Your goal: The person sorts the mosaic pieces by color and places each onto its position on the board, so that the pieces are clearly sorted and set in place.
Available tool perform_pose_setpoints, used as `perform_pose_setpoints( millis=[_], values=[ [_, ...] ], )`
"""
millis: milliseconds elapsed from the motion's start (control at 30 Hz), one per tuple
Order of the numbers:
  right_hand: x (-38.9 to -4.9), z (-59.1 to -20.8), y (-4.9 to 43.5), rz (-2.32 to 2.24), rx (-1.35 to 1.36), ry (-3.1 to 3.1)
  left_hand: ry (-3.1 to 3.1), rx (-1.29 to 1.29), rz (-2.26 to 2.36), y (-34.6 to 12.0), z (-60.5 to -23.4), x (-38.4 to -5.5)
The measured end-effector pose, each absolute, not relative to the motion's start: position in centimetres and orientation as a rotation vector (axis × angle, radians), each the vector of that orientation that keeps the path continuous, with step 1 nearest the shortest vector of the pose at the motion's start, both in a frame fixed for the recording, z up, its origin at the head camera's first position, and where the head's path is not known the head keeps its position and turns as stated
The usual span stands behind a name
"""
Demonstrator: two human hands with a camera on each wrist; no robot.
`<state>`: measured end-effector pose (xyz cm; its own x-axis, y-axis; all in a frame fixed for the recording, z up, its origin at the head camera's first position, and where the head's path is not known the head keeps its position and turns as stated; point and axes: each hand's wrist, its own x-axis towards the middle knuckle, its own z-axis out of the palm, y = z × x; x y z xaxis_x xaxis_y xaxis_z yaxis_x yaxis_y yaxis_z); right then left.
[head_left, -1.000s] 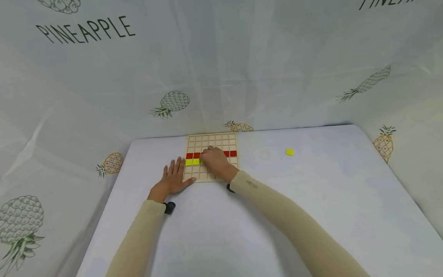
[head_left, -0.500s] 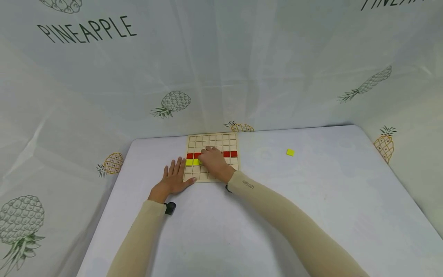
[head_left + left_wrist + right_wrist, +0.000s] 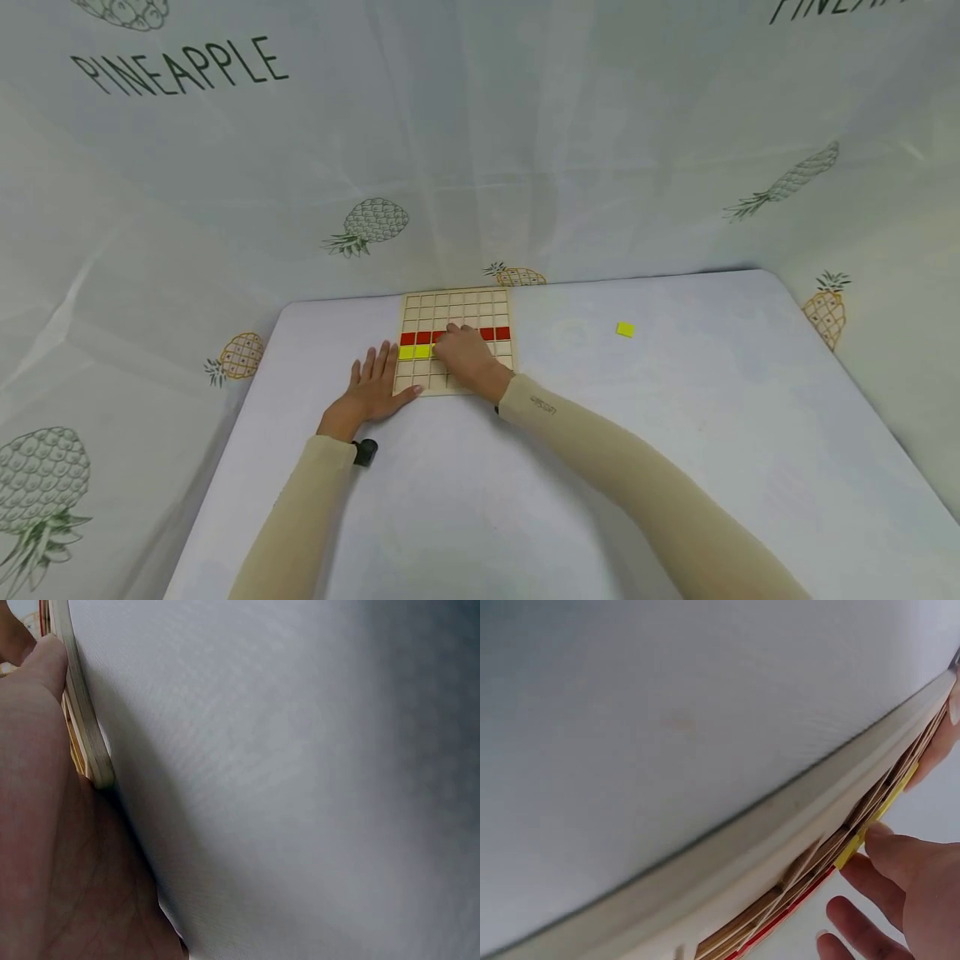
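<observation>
A wooden grid board [image 3: 457, 302] lies near the table's far edge. A row of red tiles [image 3: 487, 334] crosses it, partly hidden by my right hand [image 3: 467, 357]. Just below that row, yellow tiles [image 3: 415, 352] fill squares at the left side. My right hand is over the middle of the board; in the right wrist view its thumb and index finger pinch a yellow tile [image 3: 847, 851] at the end of the yellow row. My left hand [image 3: 373, 393] lies spread at the board's left side, its thumb on the near left corner.
One loose yellow tile [image 3: 626, 330] lies on the white table [image 3: 675, 433], right of the board. Behind the table hangs a pale curtain [image 3: 480, 150] printed with pineapples. Both wrists carry black straps, the left strap [image 3: 365, 452] showing more fully.
My right fingers shift slightly left, then back to the right, along the yellow row. The left hand and the loose tile keep their places.
</observation>
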<state>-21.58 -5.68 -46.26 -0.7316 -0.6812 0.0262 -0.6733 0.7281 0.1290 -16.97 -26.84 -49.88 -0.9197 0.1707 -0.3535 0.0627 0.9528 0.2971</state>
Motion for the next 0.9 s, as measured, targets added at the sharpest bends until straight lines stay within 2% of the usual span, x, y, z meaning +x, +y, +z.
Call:
perform_pose_setpoints(
  millis=[467, 900],
  values=[
    [-19.9, -45.9, -3.4, -0.221, 1.121, -2.938, 2.722, 0.195, 0.401, -26.9, -50.1, -16.9],
    [-19.5, -44.9, 4.7, -0.017, 1.009, -2.837, 2.710, 0.200, 0.400, -27.2, -50.3, -17.2]
  ],
)
